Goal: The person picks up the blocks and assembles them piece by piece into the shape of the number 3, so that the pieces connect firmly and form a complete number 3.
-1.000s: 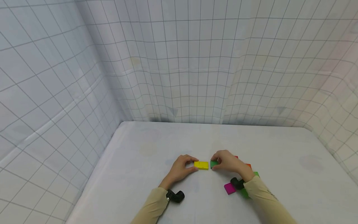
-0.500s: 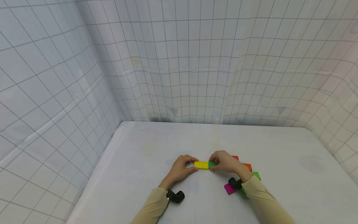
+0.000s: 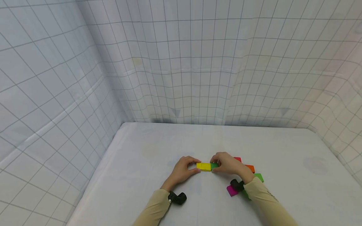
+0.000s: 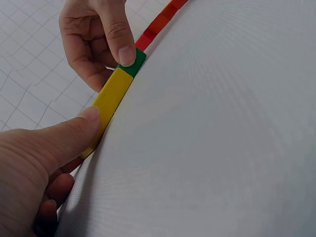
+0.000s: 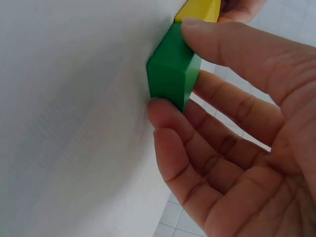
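Note:
On the white table, my left hand (image 3: 182,169) pinches the left end of a yellow block (image 3: 205,167) between thumb and fingers. My right hand (image 3: 227,164) holds a dark green block (image 3: 214,166) by its near and far sides. The green block touches the right end of the yellow one, and both lie flat in one line. In the left wrist view the yellow block (image 4: 113,94) runs straight up to the green block (image 4: 134,63). The right wrist view shows the green block (image 5: 170,64) with my thumb on one face and fingertips at the others.
Right of my right hand lie a red block (image 3: 237,159), an orange block (image 3: 250,168) and a light green block (image 3: 258,177). A magenta block (image 3: 232,190) and another green block (image 3: 246,195) lie partly under the right wrist. Gridded white curtains (image 3: 181,62) surround the table.
My right hand has slid the green block left, closing the small gap to the yellow block. The left hand has stayed in place on the yellow block.

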{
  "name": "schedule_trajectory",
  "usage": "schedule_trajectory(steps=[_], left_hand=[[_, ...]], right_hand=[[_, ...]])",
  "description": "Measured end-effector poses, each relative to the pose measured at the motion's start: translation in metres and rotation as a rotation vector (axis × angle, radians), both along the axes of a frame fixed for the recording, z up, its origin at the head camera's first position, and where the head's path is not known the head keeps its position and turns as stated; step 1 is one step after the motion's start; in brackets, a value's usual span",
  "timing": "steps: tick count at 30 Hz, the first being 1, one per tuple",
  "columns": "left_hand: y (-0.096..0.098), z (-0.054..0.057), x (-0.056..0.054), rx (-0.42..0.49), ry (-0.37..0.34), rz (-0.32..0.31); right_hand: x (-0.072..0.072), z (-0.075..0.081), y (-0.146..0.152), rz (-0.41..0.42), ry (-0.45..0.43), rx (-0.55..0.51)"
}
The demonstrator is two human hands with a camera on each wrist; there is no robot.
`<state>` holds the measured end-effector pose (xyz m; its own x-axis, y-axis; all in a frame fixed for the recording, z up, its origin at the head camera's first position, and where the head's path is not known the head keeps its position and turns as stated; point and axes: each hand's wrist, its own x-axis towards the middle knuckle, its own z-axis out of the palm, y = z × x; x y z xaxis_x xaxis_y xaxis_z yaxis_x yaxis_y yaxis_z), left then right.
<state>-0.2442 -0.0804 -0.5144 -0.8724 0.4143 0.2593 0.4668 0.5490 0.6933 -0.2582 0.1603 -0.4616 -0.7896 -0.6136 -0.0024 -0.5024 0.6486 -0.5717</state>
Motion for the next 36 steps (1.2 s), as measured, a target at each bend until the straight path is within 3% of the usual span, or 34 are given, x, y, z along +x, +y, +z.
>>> schedule_trajectory(steps=[18, 36], left_hand=[[0.0006, -0.0003, -0.0005, -0.003, -0.004, 0.008], [0.0006, -0.0004, 0.0003, -0.002, -0.002, 0.002]], right_hand=[[0.0041, 0.0039, -0.0077, -0.037, 0.056, 0.055], [0.0056, 0.0042, -0.0032, -0.033, 0.013, 0.037]])
